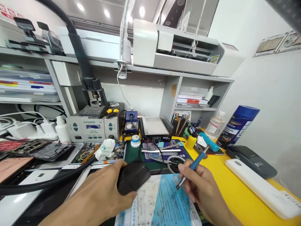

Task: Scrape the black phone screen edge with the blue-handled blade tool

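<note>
My left hand [105, 185] grips a flat black phone-like slab [134, 175] by its left side, tilted above the work mat. Its thumb lies along the near edge, and the fingers behind are partly hidden. Between the thumb and fingers of my right hand [199, 185] is a blue-handled screwdriver [196, 161], its dark tip pointing down and left, apart from the slab. Beneath both hands lies a worn white and blue printed sheet [164, 201]. Just beyond the right hand are a round black dish [175, 161] and metal tweezers [162, 160].
A grey rework station [91, 128] stands at the back left, beside a small heating plate [155, 127]. A black hose [58, 183] crosses the left side over several devices. On the yellow surface at right are a blue spray can [238, 125] and a long white device [261, 188].
</note>
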Demonstrator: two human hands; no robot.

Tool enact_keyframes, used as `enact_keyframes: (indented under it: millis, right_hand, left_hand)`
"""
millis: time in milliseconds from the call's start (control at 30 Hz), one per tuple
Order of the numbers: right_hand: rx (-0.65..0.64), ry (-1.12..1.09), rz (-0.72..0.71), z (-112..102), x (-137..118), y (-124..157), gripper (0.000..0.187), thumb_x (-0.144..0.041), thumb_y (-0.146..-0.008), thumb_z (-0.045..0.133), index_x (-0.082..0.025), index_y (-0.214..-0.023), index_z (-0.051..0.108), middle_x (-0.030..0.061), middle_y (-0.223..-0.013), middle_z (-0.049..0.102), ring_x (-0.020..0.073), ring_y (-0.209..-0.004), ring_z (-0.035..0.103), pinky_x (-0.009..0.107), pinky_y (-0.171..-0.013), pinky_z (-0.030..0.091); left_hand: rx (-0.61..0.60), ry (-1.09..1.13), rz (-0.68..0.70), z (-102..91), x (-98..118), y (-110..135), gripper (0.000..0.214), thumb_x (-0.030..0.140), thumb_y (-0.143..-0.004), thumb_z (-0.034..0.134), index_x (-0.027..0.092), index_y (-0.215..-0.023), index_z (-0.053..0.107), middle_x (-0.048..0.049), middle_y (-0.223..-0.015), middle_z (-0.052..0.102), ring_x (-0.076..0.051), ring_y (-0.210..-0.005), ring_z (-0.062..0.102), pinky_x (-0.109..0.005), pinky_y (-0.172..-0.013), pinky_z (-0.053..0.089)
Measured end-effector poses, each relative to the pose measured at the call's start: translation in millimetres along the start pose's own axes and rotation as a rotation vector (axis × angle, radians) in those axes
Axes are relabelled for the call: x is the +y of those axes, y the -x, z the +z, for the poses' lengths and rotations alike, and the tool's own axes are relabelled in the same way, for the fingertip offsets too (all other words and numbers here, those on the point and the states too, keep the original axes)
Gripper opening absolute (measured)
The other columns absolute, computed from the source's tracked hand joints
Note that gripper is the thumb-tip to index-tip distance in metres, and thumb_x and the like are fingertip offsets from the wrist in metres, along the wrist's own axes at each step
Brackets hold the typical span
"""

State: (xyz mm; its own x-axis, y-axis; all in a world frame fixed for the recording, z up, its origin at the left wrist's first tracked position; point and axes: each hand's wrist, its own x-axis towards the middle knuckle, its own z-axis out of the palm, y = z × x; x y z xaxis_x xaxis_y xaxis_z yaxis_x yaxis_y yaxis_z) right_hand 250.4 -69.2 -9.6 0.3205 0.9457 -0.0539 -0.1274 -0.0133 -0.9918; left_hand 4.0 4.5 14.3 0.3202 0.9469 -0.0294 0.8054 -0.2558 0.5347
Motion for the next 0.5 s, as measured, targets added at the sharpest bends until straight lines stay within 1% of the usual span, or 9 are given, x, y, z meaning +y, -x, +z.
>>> enact_keyframes:
  millis: [100, 167, 200, 267, 333, 367, 400, 433, 500]
  right_hand:
    - [0.019, -0.020, -0.057, -1.2, 0.3, -4.0, 0.049, -0.058, -0.081, 0.082, -0.017, -0.071, 0.057, -0.0079, -0.042, 0.045, 0.0030, -0.034, 0.033, 0.016, -0.038, 0.018]
    - [0.041, -0.024, -0.117, -2.3, -0.9, -7.5, 0.048, -0.057, -0.081, 0.083, -0.016, -0.074, 0.060, -0.0074, -0.044, 0.048, 0.0022, -0.033, 0.034, 0.015, -0.038, 0.020]
    - [0.053, -0.021, -0.144, -2.4, -2.5, -9.1, 0.048, -0.058, -0.081, 0.083, -0.015, -0.078, 0.062, -0.0059, -0.046, 0.053, 0.0021, -0.033, 0.036, 0.014, -0.037, 0.021]
    - [0.070, -0.004, -0.182, -0.9, -8.2, -10.9, 0.048, -0.059, -0.083, 0.081, -0.014, -0.091, 0.067, -0.0001, -0.056, 0.066, 0.0040, -0.032, 0.043, 0.014, -0.034, 0.023]
    - [0.048, 0.039, -0.212, 4.3, -17.2, -10.4, 0.048, -0.059, -0.087, 0.077, -0.014, -0.104, 0.069, 0.0071, -0.073, 0.076, 0.0090, -0.039, 0.055, 0.015, -0.034, 0.033]
    - [0.021, 0.063, -0.227, 8.6, -22.6, -9.5, 0.048, -0.058, -0.089, 0.075, -0.014, -0.108, 0.069, 0.0096, -0.081, 0.078, 0.0119, -0.045, 0.062, 0.017, -0.035, 0.039]
    - [-0.012, 0.079, -0.237, 14.0, -28.2, -8.6, 0.047, -0.057, -0.091, 0.074, -0.014, -0.109, 0.069, 0.0112, -0.088, 0.080, 0.0150, -0.052, 0.067, 0.019, -0.039, 0.046]
    - [-0.048, 0.084, -0.239, 20.4, -33.8, -7.9, 0.045, -0.056, -0.091, 0.073, -0.015, -0.109, 0.069, 0.0124, -0.094, 0.080, 0.0175, -0.060, 0.071, 0.021, -0.043, 0.051]
    - [-0.108, 0.035, -0.209, 34.6, -43.4, -8.9, 0.045, -0.057, -0.091, 0.074, -0.015, -0.108, 0.069, 0.0136, -0.100, 0.080, 0.0216, -0.071, 0.076, 0.024, -0.048, 0.057]
  left_hand:
    - [-0.021, 0.032, -0.049, -7.9, 2.9, -2.6, 0.048, 0.041, -0.073, 0.068, 0.020, -0.115, 0.061, -0.0098, -0.089, 0.075, -0.035, -0.081, 0.070, -0.040, -0.070, 0.047]
    - [0.029, 0.141, -0.061, -13.3, 3.1, -3.5, 0.048, 0.042, -0.073, 0.071, 0.021, -0.115, 0.058, -0.0086, -0.093, 0.075, -0.033, -0.084, 0.071, -0.039, -0.071, 0.048]
    - [0.052, 0.282, -0.065, -16.3, 3.4, -3.4, 0.047, 0.041, -0.073, 0.074, 0.022, -0.114, 0.059, -0.0070, -0.094, 0.075, -0.032, -0.085, 0.071, -0.037, -0.071, 0.050]
    - [0.003, 0.766, -0.110, -22.2, 5.3, -2.6, 0.047, 0.035, -0.069, 0.084, 0.022, -0.109, 0.063, -0.0023, -0.087, 0.074, -0.026, -0.083, 0.072, -0.029, -0.067, 0.053]
    - [-0.119, 1.239, -0.208, -27.1, 8.3, -1.4, 0.038, 0.029, -0.070, 0.088, 0.019, -0.100, 0.066, 0.0042, -0.067, 0.066, -0.016, -0.063, 0.067, -0.020, -0.054, 0.051]
    - [-0.174, 1.390, -0.260, -28.9, 9.8, -1.0, 0.031, 0.028, -0.074, 0.086, 0.018, -0.095, 0.067, 0.0065, -0.059, 0.059, -0.012, -0.052, 0.061, -0.017, -0.046, 0.046]
    - [-0.202, 1.479, -0.306, -30.1, 11.1, -0.8, 0.024, 0.028, -0.078, 0.084, 0.017, -0.091, 0.068, 0.0072, -0.056, 0.056, -0.009, -0.045, 0.055, -0.016, -0.039, 0.042]
    - [-0.203, 1.522, -0.344, -30.8, 12.2, -0.9, 0.019, 0.026, -0.081, 0.082, 0.015, -0.089, 0.068, 0.0063, -0.057, 0.057, -0.008, -0.041, 0.053, -0.015, -0.035, 0.039]
    - [-0.160, 1.594, -0.390, -30.5, 13.8, -1.4, 0.012, 0.018, -0.084, 0.078, 0.012, -0.089, 0.069, -0.0001, -0.067, 0.069, -0.010, -0.045, 0.062, -0.015, -0.035, 0.043]
